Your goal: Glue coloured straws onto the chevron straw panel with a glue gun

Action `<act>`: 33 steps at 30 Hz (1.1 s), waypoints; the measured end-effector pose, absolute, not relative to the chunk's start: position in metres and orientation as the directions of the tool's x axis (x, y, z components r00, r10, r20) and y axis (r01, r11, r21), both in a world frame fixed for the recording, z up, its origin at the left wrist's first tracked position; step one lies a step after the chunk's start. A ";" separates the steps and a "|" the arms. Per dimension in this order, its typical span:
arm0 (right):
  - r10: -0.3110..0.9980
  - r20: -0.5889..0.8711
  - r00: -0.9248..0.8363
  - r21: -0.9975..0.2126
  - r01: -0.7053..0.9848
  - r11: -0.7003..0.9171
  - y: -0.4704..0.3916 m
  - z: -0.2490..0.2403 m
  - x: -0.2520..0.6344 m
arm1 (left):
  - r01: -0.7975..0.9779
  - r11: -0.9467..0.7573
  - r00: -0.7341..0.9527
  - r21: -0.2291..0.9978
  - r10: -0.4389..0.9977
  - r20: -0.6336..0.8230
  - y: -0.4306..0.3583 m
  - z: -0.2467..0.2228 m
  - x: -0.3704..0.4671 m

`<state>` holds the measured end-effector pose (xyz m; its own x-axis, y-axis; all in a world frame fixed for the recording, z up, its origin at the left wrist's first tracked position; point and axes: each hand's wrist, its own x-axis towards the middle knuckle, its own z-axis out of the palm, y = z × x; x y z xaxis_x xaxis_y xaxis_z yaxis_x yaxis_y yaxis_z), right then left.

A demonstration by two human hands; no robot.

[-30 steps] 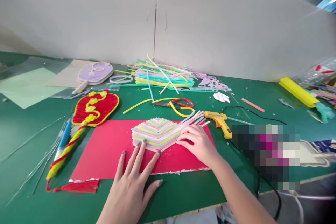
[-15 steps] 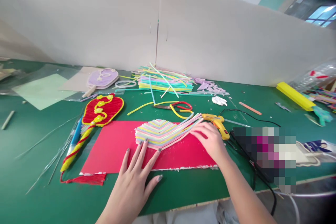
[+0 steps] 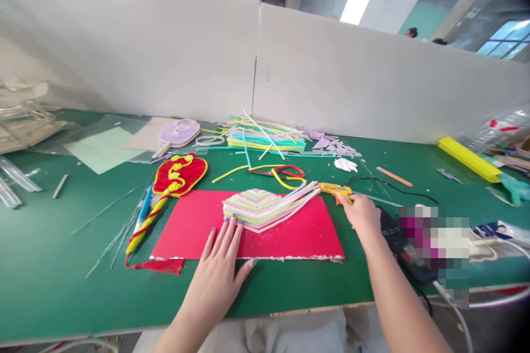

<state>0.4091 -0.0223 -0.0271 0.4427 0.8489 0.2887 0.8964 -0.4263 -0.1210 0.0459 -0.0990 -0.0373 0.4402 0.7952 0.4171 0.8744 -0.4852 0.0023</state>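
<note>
A red sheet (image 3: 194,226) lies on the green table, bearing a leaf-like shape of pastel strips (image 3: 252,210) whose loose ends reach right. My left hand (image 3: 221,262) rests flat with fingers spread, fingertips on the lower left edge of the strips. At the sheet's right, my right hand (image 3: 361,215) has its fingers wrapped round the handle of a yellow glue gun (image 3: 331,190). The gun's nozzle is close to the strip ends. Behind the sheet are scissors (image 3: 290,172) with red and yellow handles.
Left of the sheet lies a red and yellow fan (image 3: 182,175). A pile of pastel strips (image 3: 265,140) sits by the white partition (image 3: 165,49). A dark device (image 3: 403,248) with cables is at right, near a yellow bar (image 3: 467,159).
My right hand has left the strip ends and moved right onto the glue gun. My left hand stays on the strips. The view has shifted, showing more above the partition and at the left.
</note>
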 end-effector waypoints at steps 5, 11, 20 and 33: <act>0.776 0.418 0.472 -0.219 0.881 -0.419 -0.027 -0.030 0.405 | 0.870 -0.490 0.426 0.052 0.801 0.421 -0.099 -0.041 0.047; 0.608 0.603 0.517 -0.396 0.855 -0.335 -0.033 -0.013 0.399 | 0.853 -0.450 0.343 0.264 0.864 0.368 -0.097 -0.032 0.043; 0.626 0.469 0.623 -0.838 0.537 0.094 -0.065 -0.002 0.293 | 0.710 -0.399 0.303 0.581 0.917 0.259 0.008 0.037 0.031; 0.737 0.399 0.546 -0.762 0.644 -0.065 -0.058 -0.042 0.258 | 0.539 -0.283 0.424 0.794 0.905 0.035 0.043 -0.010 0.026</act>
<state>0.2579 -0.0581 -0.0416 0.5461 0.7365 0.3992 0.6445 -0.0649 -0.7618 0.0256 0.0430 -0.0097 0.4240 0.9050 0.0346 0.5388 -0.2827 0.7936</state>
